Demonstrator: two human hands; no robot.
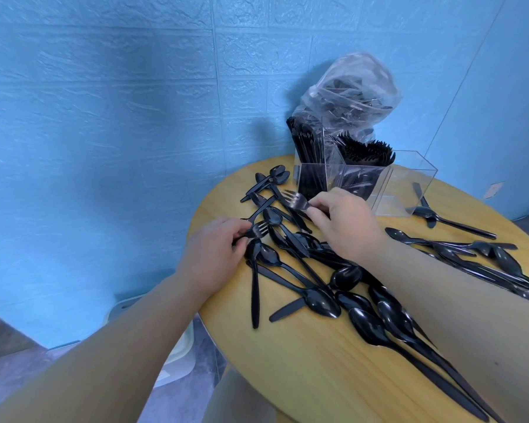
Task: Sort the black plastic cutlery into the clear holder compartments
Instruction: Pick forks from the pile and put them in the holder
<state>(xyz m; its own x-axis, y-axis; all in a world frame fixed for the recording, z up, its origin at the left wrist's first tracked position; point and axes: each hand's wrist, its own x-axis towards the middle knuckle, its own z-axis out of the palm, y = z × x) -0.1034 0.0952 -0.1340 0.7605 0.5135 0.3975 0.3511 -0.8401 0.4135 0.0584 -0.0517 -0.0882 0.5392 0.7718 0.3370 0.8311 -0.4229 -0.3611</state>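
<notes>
Black plastic spoons, knives and forks lie scattered over the round wooden table [303,370]. My left hand [214,254] pinches a black fork [258,229] at the pile's left side, tines pointing right. My right hand [345,227] pinches a second black fork [293,200] by its neck, tines pointing up-left, just in front of the clear holder [409,190]. The holder's left compartment holds knives [306,141], the middle one holds forks [367,152], and the right one looks bare.
A clear plastic bag [351,93] with more cutlery leans behind the holder against the blue wall. More spoons [486,248] lie right of my right forearm. A white tray [177,355] sits on the floor left of the table.
</notes>
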